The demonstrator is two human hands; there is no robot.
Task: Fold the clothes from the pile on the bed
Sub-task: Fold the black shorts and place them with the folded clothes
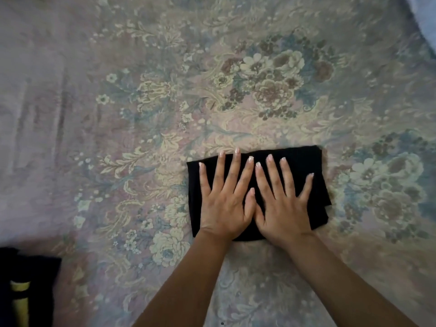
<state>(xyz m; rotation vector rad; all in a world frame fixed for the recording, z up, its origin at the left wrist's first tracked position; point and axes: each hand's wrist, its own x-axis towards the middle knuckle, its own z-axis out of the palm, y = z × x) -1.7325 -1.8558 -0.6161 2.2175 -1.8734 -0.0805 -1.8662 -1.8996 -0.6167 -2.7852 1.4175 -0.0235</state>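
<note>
Floral bedspread (pixel 165 102) under folded black garment (pixel 299 161) (partly hidden), both hands (pixel 221 206) flat, fingers spread.

a black folded garment (pixel 304 166) lies on a faded pink, cream and blue floral bedspread (pixel 165 95).

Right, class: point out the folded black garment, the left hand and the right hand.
folded black garment (pixel 299 159): head view, bare upper right part.
left hand (pixel 224 204): head view, back of hand.
right hand (pixel 283 206): head view, back of hand.
</note>
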